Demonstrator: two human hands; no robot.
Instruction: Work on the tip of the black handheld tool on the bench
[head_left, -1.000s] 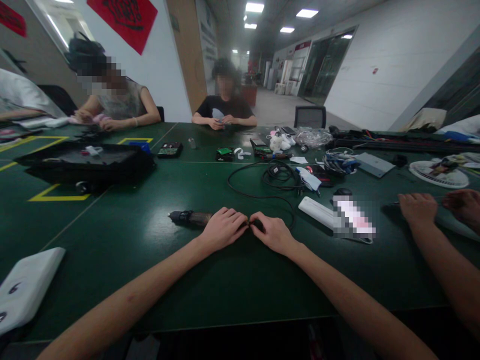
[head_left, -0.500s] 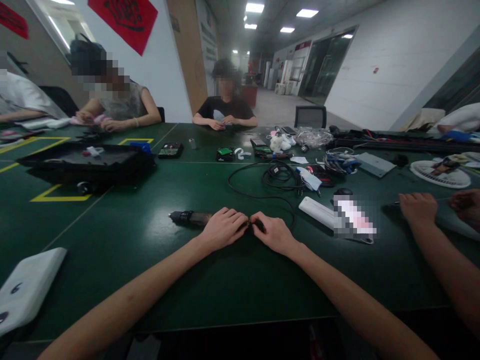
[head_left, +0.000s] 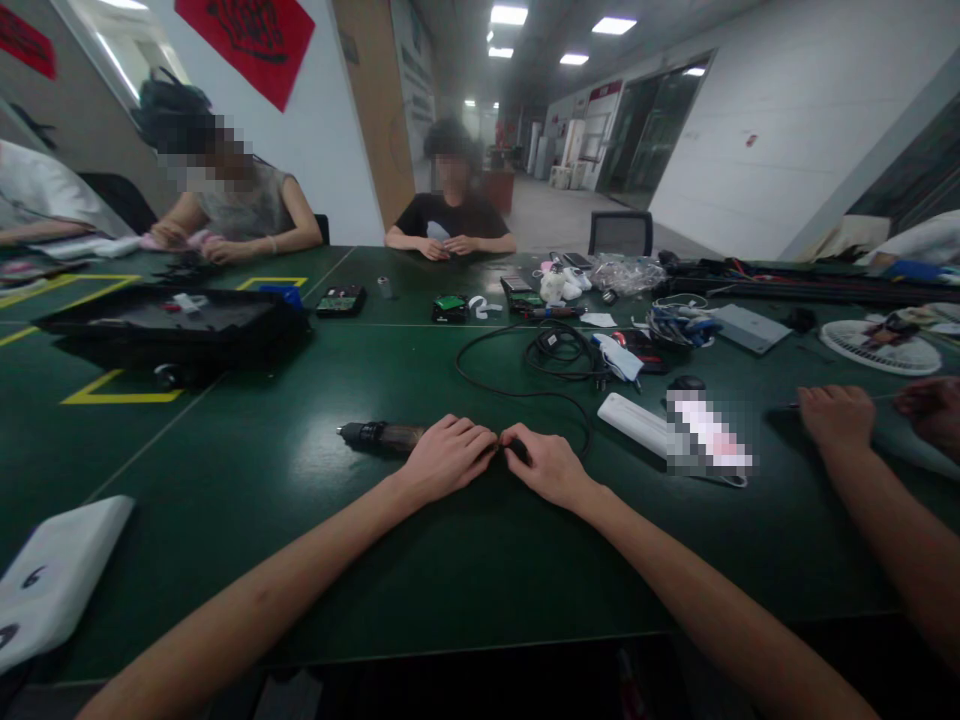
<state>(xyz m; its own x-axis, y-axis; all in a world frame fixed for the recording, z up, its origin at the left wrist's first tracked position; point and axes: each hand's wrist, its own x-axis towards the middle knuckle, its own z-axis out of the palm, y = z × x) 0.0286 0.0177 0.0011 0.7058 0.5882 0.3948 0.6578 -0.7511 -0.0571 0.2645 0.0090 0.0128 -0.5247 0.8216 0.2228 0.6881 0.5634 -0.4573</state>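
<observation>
A dark, rod-shaped tool (head_left: pixel 379 436) with a metal tip lies flat on the green table (head_left: pixel 300 500), pointing left. My left hand (head_left: pixel 448 458) lies over its right part, fingers curled around it. My right hand (head_left: pixel 549 465) meets the left one at the tool's rear end, where a black cable (head_left: pixel 525 392) leaves and loops away to the back. The part of the tool under both hands is hidden.
A white power strip (head_left: pixel 634 420) lies right of my hands. A co-worker's hand (head_left: pixel 832 415) rests at the right. A black tray (head_left: pixel 172 325) stands at the left, a white pad (head_left: pixel 52 575) at the near left corner. Two people sit at the far side.
</observation>
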